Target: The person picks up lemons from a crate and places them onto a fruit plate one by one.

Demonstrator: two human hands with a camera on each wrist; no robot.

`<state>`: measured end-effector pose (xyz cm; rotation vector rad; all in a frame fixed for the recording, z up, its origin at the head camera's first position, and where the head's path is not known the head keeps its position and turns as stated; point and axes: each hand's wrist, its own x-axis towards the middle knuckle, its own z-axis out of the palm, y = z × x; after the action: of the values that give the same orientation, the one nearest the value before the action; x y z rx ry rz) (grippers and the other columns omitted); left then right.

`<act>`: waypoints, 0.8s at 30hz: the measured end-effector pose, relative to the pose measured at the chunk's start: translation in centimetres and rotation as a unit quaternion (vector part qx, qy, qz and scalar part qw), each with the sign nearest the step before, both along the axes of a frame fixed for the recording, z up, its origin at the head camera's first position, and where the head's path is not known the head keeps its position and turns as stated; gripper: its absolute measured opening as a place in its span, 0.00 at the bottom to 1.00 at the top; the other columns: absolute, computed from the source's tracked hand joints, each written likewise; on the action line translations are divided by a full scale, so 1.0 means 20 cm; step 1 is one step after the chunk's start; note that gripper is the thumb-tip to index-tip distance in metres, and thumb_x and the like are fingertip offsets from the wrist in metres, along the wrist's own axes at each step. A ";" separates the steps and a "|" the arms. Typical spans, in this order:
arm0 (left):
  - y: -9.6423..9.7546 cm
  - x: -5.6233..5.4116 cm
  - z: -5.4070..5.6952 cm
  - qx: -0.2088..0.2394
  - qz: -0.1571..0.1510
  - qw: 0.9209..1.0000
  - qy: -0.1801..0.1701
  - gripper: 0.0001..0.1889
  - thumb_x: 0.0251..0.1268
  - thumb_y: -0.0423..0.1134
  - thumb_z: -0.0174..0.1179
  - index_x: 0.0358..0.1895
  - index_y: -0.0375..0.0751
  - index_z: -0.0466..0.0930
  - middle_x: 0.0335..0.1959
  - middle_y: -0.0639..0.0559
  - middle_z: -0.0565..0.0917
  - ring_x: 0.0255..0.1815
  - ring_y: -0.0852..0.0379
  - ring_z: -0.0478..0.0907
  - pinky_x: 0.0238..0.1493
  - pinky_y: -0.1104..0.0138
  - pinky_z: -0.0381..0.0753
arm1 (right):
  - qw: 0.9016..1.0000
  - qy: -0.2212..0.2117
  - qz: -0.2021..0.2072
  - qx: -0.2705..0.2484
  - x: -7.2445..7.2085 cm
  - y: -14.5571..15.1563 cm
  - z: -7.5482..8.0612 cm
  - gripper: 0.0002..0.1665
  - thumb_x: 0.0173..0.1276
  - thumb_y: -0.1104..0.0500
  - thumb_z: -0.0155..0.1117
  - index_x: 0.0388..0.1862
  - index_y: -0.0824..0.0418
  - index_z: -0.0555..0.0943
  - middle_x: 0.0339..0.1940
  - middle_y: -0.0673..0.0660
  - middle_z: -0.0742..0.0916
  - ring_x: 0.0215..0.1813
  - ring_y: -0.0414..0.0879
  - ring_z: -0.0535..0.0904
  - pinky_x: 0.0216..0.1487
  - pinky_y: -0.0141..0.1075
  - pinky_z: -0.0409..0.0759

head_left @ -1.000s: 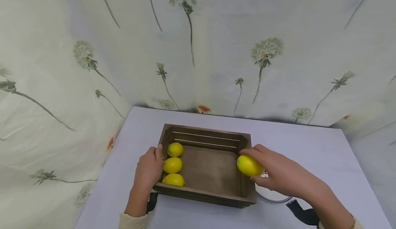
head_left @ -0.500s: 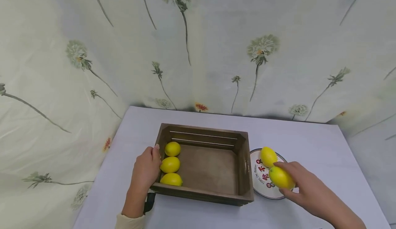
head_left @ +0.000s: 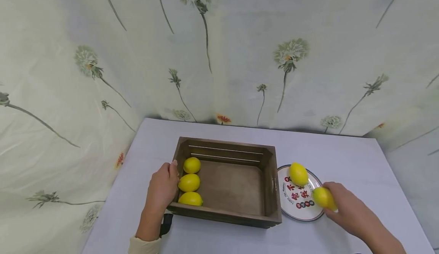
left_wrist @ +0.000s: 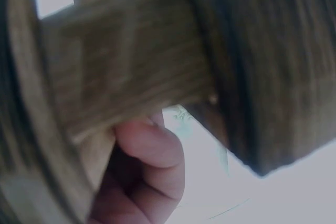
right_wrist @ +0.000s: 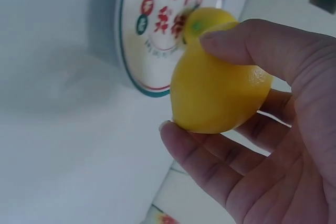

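Observation:
A brown slatted wooden crate (head_left: 231,187) stands mid-table, with a back lemon (head_left: 192,165), a middle lemon (head_left: 189,182) and a front lemon (head_left: 190,198) lined up along its left wall. My left hand (head_left: 162,187) grips that wall; its curled fingers (left_wrist: 152,148) show under a slat in the left wrist view. To the right, my right hand (head_left: 354,210) holds a lemon (right_wrist: 220,90) between thumb and fingers, at the right edge of a round plate (head_left: 289,207). Another lemon (head_left: 298,174) lies toward the back of the plate, partly hidden in the right wrist view.
The plate bears red lettering and a dark rim, close beside the crate's right wall. A white table (head_left: 219,238) carries everything. Behind and to the left hangs a pale curtain (head_left: 240,55) printed with dandelions.
My right hand has moved right with its lemon, from the crate's right wall across the plate to its right edge. The plate and its lemon came into sight. My left hand keeps its grip.

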<state>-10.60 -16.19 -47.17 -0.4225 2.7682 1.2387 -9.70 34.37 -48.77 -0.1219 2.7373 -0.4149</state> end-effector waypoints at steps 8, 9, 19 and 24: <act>0.00 0.00 0.00 0.000 0.001 1.000 0.004 0.22 0.88 0.50 0.42 0.43 0.34 0.77 0.26 0.48 0.79 0.23 0.52 0.73 0.26 0.62 0.75 | 0.999 0.017 0.022 0.034 -0.05 0.02 -0.07 0.45 0.52 0.61 0.86 0.66 0.72 0.73 0.59 0.74 0.80 0.54 0.67 0.78 0.58 0.68 0.76; 0.00 0.00 0.00 0.000 0.001 1.000 0.004 0.22 0.88 0.50 0.42 0.43 0.34 0.77 0.26 0.48 0.79 0.23 0.52 0.73 0.26 0.62 0.75 | 0.999 0.020 0.024 0.037 -0.05 0.02 -0.08 0.45 0.52 0.61 0.86 0.66 0.72 0.74 0.59 0.74 0.80 0.54 0.68 0.78 0.58 0.68 0.76; 0.01 0.01 0.02 0.000 0.004 1.000 0.006 0.22 0.88 0.49 0.43 0.42 0.34 0.77 0.25 0.48 0.79 0.22 0.52 0.73 0.25 0.63 0.75 | 0.998 0.011 0.034 0.056 -0.10 0.00 -0.13 0.44 0.52 0.64 0.84 0.66 0.72 0.74 0.60 0.74 0.79 0.54 0.68 0.76 0.56 0.67 0.77; 0.01 0.01 0.02 0.000 0.003 1.000 0.008 0.22 0.88 0.49 0.42 0.42 0.34 0.77 0.25 0.49 0.79 0.22 0.52 0.72 0.25 0.62 0.75 | 0.998 0.007 0.034 0.058 -0.11 0.00 -0.15 0.44 0.52 0.67 0.83 0.67 0.72 0.73 0.61 0.75 0.77 0.55 0.69 0.75 0.56 0.68 0.77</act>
<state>-10.48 -16.04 -46.84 -0.4217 2.7822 1.2493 -11.87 34.27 -51.82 -0.1868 2.7552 -0.2374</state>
